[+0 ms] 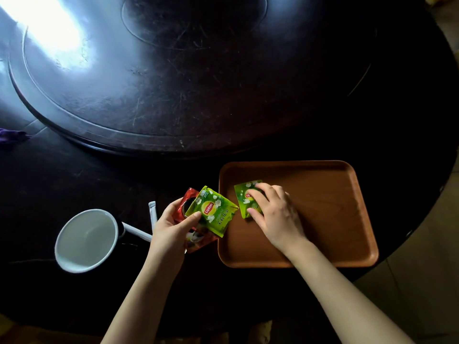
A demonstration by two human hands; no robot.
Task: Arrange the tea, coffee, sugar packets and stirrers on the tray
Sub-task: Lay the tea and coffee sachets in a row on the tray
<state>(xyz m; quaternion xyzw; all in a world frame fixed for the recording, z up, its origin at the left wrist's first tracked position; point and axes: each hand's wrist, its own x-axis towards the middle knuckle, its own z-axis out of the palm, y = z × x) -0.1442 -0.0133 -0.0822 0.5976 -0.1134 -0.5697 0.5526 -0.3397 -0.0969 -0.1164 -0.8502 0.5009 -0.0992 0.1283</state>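
A brown wooden tray lies on the dark table at the right. My right hand rests flat on a green tea packet in the tray's near-left part, fingers pressing on it. My left hand holds a second green Lipton tea packet together with red coffee packets just left of the tray's edge. Two white stick packets lie on the table beside a mug; whether they are sugar or stirrers I cannot tell.
A white-lined mug stands at the left of my left hand. A large dark turntable fills the table's middle, with bright glare at the upper left. A purple cloth lies at the far left edge.
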